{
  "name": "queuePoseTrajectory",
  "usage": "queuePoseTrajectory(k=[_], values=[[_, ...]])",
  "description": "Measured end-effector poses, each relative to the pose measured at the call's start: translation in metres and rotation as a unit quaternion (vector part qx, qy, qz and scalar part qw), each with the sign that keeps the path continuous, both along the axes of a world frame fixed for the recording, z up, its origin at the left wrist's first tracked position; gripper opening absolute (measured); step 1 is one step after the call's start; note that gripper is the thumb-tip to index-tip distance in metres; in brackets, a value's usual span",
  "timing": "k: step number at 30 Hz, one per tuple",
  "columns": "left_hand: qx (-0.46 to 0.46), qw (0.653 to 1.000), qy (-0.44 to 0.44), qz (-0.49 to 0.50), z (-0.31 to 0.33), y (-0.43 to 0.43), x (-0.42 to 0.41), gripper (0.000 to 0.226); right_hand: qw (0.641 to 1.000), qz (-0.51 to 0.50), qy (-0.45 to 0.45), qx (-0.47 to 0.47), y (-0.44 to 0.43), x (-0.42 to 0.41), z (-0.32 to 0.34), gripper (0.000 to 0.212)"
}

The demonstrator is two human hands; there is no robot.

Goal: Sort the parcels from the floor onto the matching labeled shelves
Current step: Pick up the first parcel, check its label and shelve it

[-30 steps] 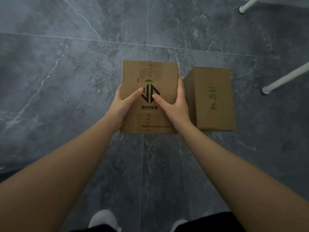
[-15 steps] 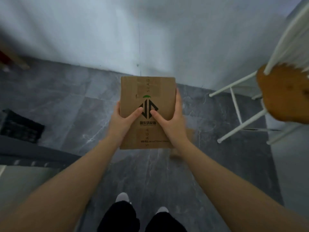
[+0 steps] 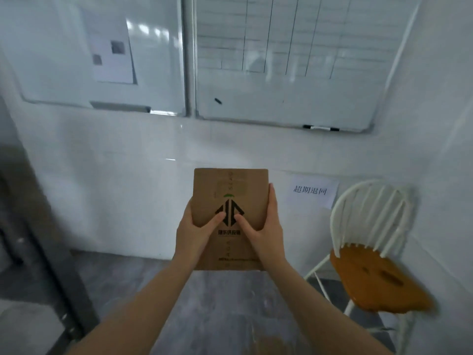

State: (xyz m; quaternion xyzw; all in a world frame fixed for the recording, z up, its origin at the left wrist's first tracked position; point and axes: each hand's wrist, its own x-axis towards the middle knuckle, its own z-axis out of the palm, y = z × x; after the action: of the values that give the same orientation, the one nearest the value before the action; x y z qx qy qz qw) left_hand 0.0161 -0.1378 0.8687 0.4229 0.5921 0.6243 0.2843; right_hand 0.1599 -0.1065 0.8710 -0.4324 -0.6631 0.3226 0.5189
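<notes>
Left hand (image 3: pixel 194 231): closed on the parcel's left edge, thumb flat across its top face.
Right hand (image 3: pixel 266 226): closed on the right edge, thumb likewise on top.
Parcel (image 3: pixel 230 193): cardboard box held level in mid-air; looks stiff and probably light, best held by opposite edges.
Chair (image 3: pixel 371 272): right, beside the wall.
Whiteboard (image 3: pixel 281 73): beyond; shelves not in view, left side blurred.

Brown cardboard parcel (image 3: pixel 230 201), closed and taped, held up off the floor at frame centre, printed face toward camera. Black diamond logo with green arc mid-face, text lines below. Long axis runs 12 to 6 o'clock, roughly upright.
</notes>
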Motion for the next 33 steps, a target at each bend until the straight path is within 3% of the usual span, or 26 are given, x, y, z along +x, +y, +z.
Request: queuePoseTrajectory(k=[8, 19, 33], values=[[0.078, 0.994, 0.032, -0.062, 0.099, -0.065, 0.01, 0.072, 0.994, -0.063, 0.026, 0.082, -0.084, 0.011, 0.088, 0.098], [0.19, 0.977, 0.007, -0.102, 0.204, -0.12, 0.049, 0.07, 0.971, -0.094, 0.019, 0.219, -0.138, 0.051, 0.202, 0.096], [0.251, 0.964, 0.018, -0.086, 0.254, -0.152, 0.075, 0.066, 0.959, -0.069, 0.065, 0.266, -0.16, 0.073, 0.245, 0.096]])
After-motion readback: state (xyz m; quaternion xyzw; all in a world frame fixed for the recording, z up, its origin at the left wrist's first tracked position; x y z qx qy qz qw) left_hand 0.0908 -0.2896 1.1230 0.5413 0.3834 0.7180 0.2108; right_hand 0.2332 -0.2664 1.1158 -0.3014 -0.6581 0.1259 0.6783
